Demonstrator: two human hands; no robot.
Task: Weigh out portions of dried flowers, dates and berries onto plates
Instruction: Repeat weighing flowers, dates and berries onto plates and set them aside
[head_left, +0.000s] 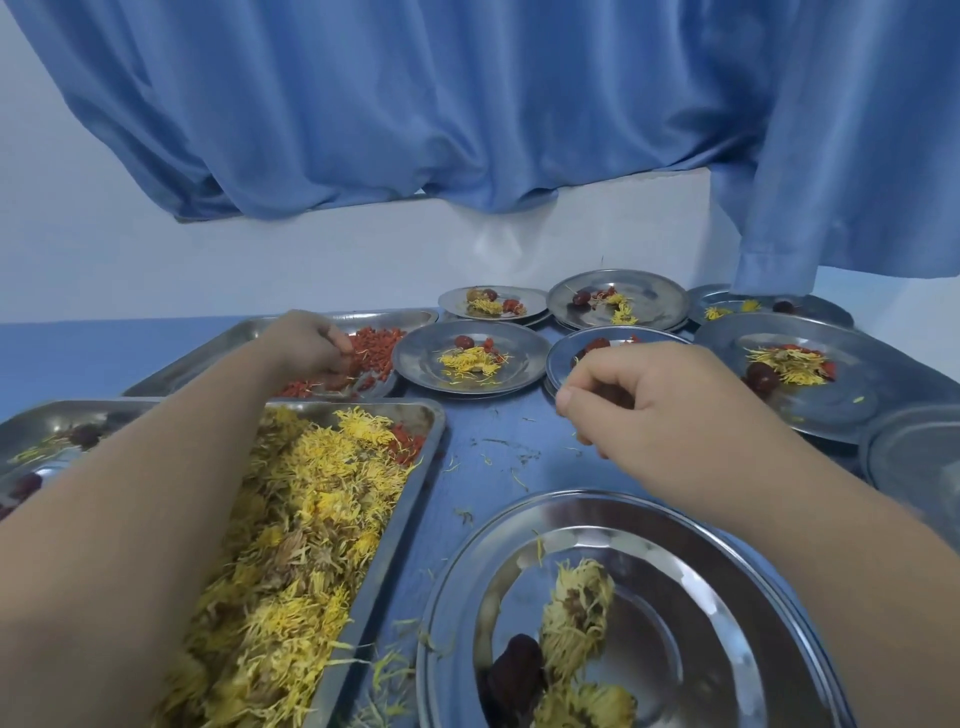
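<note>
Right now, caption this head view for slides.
Left hand gathers red dried berries from rectangular steel tray, round steel plates beyond.

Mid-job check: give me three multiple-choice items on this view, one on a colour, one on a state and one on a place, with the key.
1. The berries in the far tray are: A) yellow; B) red; C) green.
2. The near plate holds: A) dried flowers and a date, no berries; B) berries only; C) nothing.
3. The left hand is: A) on the near plate; B) in the far tray, fingers among the berries; C) raised in the air.

Key: 1B, the pile is plainly red; 2A, yellow flower heads and one dark date lie there, nothing red; 3B, its fingers reach down into the red pile.
</note>
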